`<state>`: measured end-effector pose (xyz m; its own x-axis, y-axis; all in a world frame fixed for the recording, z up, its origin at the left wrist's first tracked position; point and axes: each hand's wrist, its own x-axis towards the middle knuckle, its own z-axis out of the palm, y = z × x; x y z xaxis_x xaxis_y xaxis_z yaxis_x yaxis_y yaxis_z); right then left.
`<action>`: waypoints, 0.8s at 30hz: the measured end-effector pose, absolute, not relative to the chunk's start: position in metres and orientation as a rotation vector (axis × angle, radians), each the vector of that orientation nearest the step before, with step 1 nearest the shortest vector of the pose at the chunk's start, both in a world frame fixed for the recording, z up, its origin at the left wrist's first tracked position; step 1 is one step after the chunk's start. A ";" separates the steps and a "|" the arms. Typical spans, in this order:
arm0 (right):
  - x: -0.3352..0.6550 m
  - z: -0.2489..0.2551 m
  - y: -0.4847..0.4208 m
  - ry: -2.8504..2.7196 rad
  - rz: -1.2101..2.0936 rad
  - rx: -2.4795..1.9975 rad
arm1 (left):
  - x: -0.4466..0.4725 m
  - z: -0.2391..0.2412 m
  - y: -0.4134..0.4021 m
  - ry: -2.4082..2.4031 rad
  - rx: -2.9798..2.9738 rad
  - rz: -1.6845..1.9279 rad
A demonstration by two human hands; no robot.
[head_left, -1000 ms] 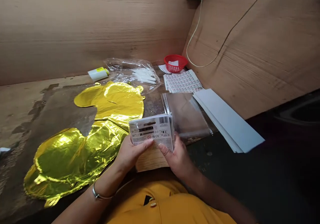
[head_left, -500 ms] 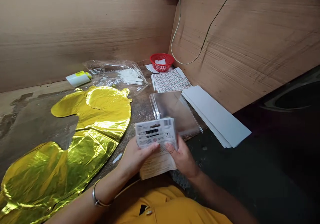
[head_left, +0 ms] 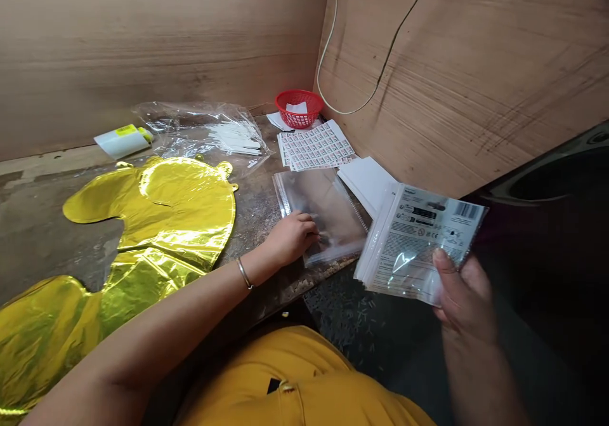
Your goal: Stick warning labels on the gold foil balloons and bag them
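Observation:
My right hand (head_left: 464, 286) grips a stack of printed packets (head_left: 419, 239) off the table's front edge, thumb on top and fingers underneath. The top packet has a shiny clear cover, a barcode, small print and a hang hole. My left hand (head_left: 294, 235), with a metal bangle at the wrist, rests on the clear plastic bags (head_left: 328, 197) lying at the table edge. Its fingers are curled closed; whether they pinch a bag is hidden. A large gold foil balloon (head_left: 176, 216), flat and curved, lies left of my left hand, partly behind my forearm.
White cards (head_left: 366, 181) lie behind the packets. Sticker sheets (head_left: 314, 146) and a red basket (head_left: 299, 110) stand towards the corner. A clear bag with white strips (head_left: 235, 137) and a white and yellow packet (head_left: 124, 141) lie at the back. A cable (head_left: 320, 70) hangs along the wall.
Both hands held the packet stack in front of me. My left hand has let go and moved onto the clear bags; my right hand has carried the stack to the right.

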<state>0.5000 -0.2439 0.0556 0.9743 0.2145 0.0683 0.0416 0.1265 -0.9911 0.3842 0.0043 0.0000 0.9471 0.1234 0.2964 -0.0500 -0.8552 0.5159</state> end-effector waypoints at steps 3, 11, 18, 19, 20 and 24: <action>0.502 0.047 -0.246 -0.199 0.178 -1.423 | 0.387 0.001 0.007 0.148 2.554 0.448; 0.503 0.051 -0.255 -0.186 0.317 -1.438 | 0.395 0.025 0.026 0.145 2.623 0.439; 0.498 0.064 -0.254 -0.180 0.383 -1.441 | 0.382 0.055 0.016 -0.052 2.893 0.165; 0.497 0.065 -0.255 -0.191 0.407 -1.442 | 0.380 0.057 0.013 -0.065 2.927 0.119; 0.497 0.066 -0.255 -0.207 0.434 -1.442 | 0.378 0.057 0.011 -0.079 2.954 0.075; 0.499 0.066 -0.253 -0.268 0.476 -1.453 | 0.369 0.048 0.008 -0.139 2.985 0.014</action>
